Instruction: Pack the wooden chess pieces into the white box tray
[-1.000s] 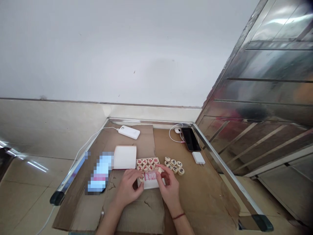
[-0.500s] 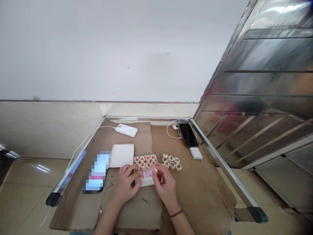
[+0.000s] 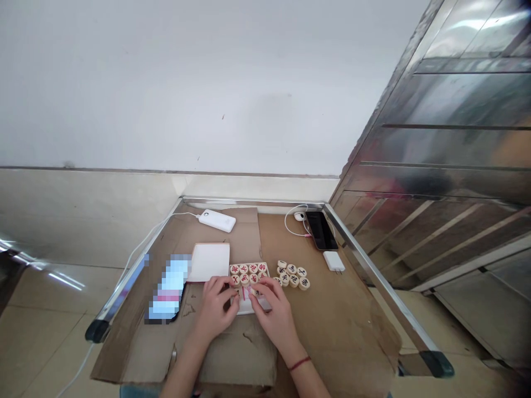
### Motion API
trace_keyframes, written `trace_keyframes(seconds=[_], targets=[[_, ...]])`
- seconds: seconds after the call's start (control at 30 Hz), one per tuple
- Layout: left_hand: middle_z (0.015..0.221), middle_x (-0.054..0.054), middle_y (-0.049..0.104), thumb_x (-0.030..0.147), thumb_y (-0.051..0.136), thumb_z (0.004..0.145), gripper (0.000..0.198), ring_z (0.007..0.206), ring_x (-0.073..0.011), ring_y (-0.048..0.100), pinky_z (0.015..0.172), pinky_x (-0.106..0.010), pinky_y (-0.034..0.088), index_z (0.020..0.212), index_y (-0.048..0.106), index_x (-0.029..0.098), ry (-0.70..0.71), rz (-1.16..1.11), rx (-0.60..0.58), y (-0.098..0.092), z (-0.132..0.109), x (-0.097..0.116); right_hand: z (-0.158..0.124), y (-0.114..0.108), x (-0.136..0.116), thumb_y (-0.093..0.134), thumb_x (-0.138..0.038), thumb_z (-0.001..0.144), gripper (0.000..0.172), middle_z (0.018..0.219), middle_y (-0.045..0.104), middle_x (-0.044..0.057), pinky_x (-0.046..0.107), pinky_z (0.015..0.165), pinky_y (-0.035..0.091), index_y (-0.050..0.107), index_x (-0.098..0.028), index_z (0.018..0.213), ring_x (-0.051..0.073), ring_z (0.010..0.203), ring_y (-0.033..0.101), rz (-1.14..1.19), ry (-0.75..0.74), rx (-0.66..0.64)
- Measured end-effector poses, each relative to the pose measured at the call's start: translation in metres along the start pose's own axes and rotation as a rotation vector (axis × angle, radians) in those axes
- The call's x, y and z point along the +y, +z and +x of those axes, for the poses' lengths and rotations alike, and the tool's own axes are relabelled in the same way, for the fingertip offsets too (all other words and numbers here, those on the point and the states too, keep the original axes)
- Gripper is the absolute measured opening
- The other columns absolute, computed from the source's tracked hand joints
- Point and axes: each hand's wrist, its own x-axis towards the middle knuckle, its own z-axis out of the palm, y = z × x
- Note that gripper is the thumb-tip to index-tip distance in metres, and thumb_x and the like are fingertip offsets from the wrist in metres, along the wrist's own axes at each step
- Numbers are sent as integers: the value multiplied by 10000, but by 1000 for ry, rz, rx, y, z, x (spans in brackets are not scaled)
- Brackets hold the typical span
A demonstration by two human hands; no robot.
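A shallow white box (image 3: 248,307) lies on the cardboard-covered table (image 3: 344,320), with round wooden chess pieces with red characters (image 3: 249,270) filling its far rows. My left hand (image 3: 215,308) rests at the box's left edge with its fingers curled inwards. My right hand (image 3: 271,315) reaches over the box from the right, fingertips pinched over the pieces near the middle; what they hold is hidden. Several loose pieces with black characters (image 3: 292,275) sit in a cluster just right of the box.
The white box lid (image 3: 209,262) lies left of the box, beside a blurred-out object (image 3: 169,288). At the back are a white power bank (image 3: 217,220) with cable, a black phone (image 3: 321,230) with earphone cable and a white charger (image 3: 333,261). Metal rails edge the table.
My right hand has moved left across the box and now covers most of the red grid sheet in it. My left hand has stayed at the box's left edge.
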Motion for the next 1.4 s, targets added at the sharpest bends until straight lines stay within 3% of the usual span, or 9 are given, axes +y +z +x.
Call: trace_keyframes(seconds=[0.27, 0.4, 0.6, 0.8, 0.93, 1.0, 1.07, 1.2, 1.4], targets=[[893, -65, 614, 209, 412, 916, 227, 880, -200, 554, 790, -355, 471, 847, 628, 204, -106, -93, 104, -1, -1, -7, 20, 9, -23, 553, -57, 751, 455, 1101, 635, 56, 365, 874, 475, 563, -244, 1167, 218, 983, 596, -97, 101, -390], [877, -59, 617, 211, 430, 911, 216, 867, -192, 561, 778, -333, 478, 828, 630, 203, -107, -108, 122, -1, -1, -9, 26, 9, -29, 552, -60, 742, 421, 1091, 635, 56, 342, 856, 445, 565, -237, 1123, 224, 984, 585, -163, 150, -443], [828, -54, 621, 243, 442, 909, 227, 823, -186, 580, 751, -310, 485, 798, 636, 204, -111, -126, 142, -2, 2, -6, 28, 15, -25, 568, -116, 752, 476, 823, 659, 26, 242, 640, 386, 478, -210, 1210, 210, 809, 618, -320, 316, -576], [846, -63, 623, 235, 445, 909, 230, 842, -186, 560, 763, -328, 482, 800, 643, 190, -91, -132, 135, -2, 0, -7, 36, 7, -26, 557, -114, 754, 458, 802, 671, 0, 220, 630, 361, 485, -215, 1194, 179, 778, 622, -276, 310, -618], [964, -74, 642, 221, 469, 874, 241, 943, -218, 531, 838, -391, 457, 725, 658, 204, 25, -103, 59, -5, -2, -2, 65, -27, -10, 483, -175, 839, 301, 842, 685, 24, 239, 656, 385, 567, -211, 1125, 167, 747, 623, -415, 341, -513], [1053, -66, 643, 214, 488, 846, 239, 1007, -239, 510, 876, -422, 441, 681, 660, 213, 84, -80, 10, -5, -3, 0, 83, -42, 6, 429, -162, 864, 283, 994, 686, 62, 243, 732, 400, 608, -200, 1079, 171, 892, 627, -559, 359, -486], [1111, -54, 637, 206, 506, 826, 227, 1050, -255, 493, 890, -435, 435, 662, 663, 217, 110, -54, -16, -4, -3, 2, 99, -51, 25, 435, -182, 869, 292, 1093, 672, 95, 253, 754, 410, 631, -182, 1085, 191, 982, 620, -651, 422, -550], [1143, -51, 629, 206, 523, 812, 206, 1070, -270, 484, 883, -447, 439, 670, 671, 220, 102, -23, -19, -1, -4, 1, 113, -53, 51, 573, -230, 785, 219, 966, 712, 109, 262, 706, 430, 709, -172, 947, 215, 899, 658, -682, 480, -664], [1117, -73, 623, 218, 513, 807, 195, 1064, -263, 482, 901, -462, 439, 700, 676, 219, 77, -48, -13, -1, -4, 0, 115, -48, 55, 671, -224, 669, 288, 942, 718, 93, 239, 646, 436, 719, -187, 951, 200, 847, 665, -697, 507, -754]])
